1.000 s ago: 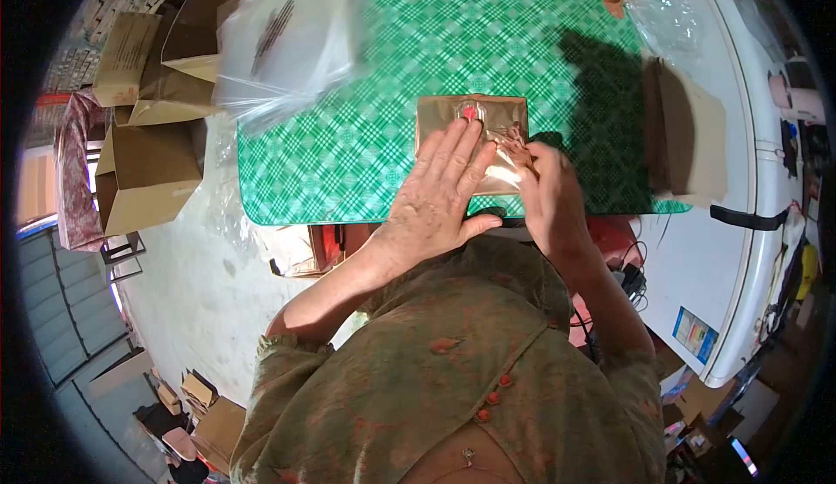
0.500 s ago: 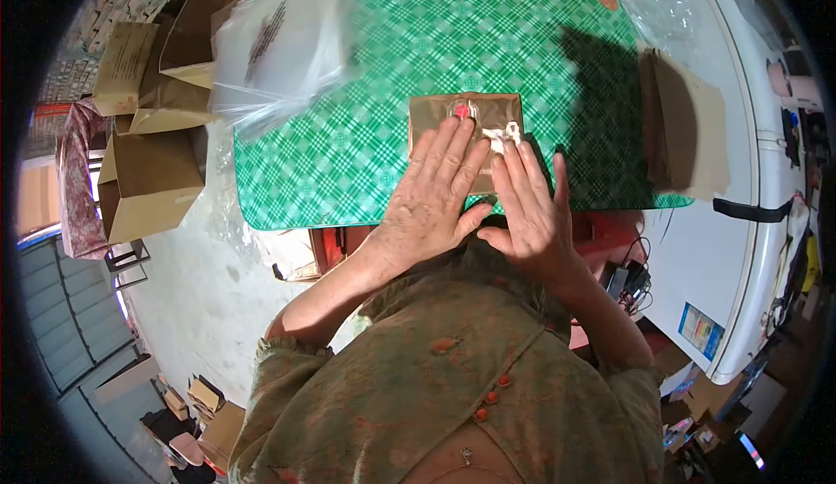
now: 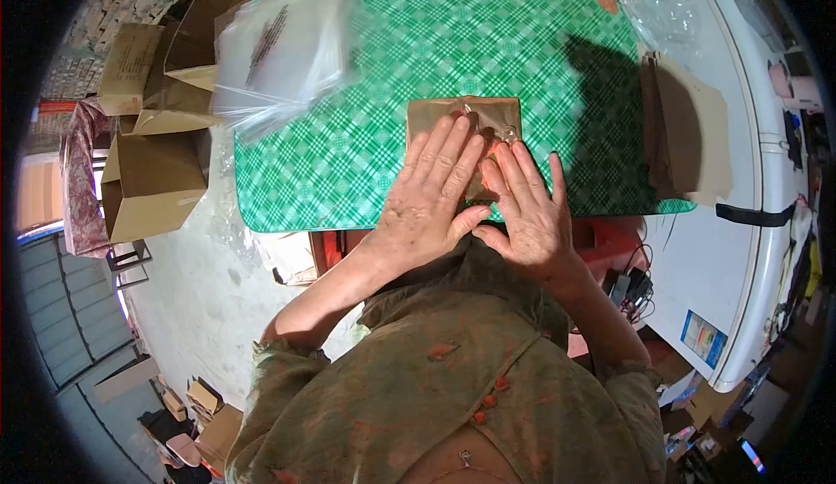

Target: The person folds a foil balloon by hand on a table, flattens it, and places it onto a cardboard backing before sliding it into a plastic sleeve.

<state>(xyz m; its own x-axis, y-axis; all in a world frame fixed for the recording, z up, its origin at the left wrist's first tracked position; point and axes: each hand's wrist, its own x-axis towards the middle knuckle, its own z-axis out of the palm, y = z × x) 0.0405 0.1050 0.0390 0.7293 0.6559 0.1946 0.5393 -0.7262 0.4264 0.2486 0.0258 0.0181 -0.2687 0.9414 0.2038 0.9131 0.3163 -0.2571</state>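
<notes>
A flat brown package [image 3: 424, 113] with a glossy, clear-film surface lies near the front edge of the green checked tablecloth [image 3: 418, 40]. My left hand [image 3: 428, 183] rests flat across its left and middle part, fingers stretched out. On its right side lies my right hand [image 3: 529, 209], fingers spread, the outermost finger off the package on the cloth side. Both hands press from above and grasp nothing. The film wrinkles and shines around the fingertips. What sits beneath the fingers is mostly hidden.
A stack of clear plastic bags [image 3: 287, 57] with dark print lies at the table's left. Open cardboard boxes [image 3: 157, 183] stand beyond that edge. Brown cardboard [image 3: 688, 127] and crumpled clear plastic [image 3: 657, 13] are at the right, beside a white appliance [image 3: 697, 266].
My hands stay flat on the package, with only slight shifts. The red spot by my left fingertips is now mostly covered, and the shine on the film has changed.
</notes>
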